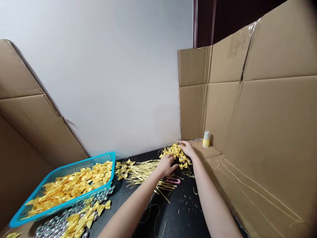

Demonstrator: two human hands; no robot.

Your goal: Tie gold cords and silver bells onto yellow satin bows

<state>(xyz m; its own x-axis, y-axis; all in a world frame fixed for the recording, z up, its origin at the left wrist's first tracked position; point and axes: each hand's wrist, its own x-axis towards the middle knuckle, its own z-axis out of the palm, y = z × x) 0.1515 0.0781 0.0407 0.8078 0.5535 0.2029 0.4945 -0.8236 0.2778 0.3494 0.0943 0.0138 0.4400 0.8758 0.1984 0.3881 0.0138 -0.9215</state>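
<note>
Grip unclear, two hands (166, 165) (187, 148) at one bow pile (174, 150), one basket (114, 161)

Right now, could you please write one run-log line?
left hand: at yellow bow pile; right hand: at same pile; blue basket: holds bows

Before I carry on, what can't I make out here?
All in the head view:
Left hand: palm hidden by its own back, so any grip is unclear.
Right hand: fingertips too small to tell what they hold among the bows.
Basket: floor mostly hidden by its bows.
Beads: pile cut off by the bottom edge.
</note>
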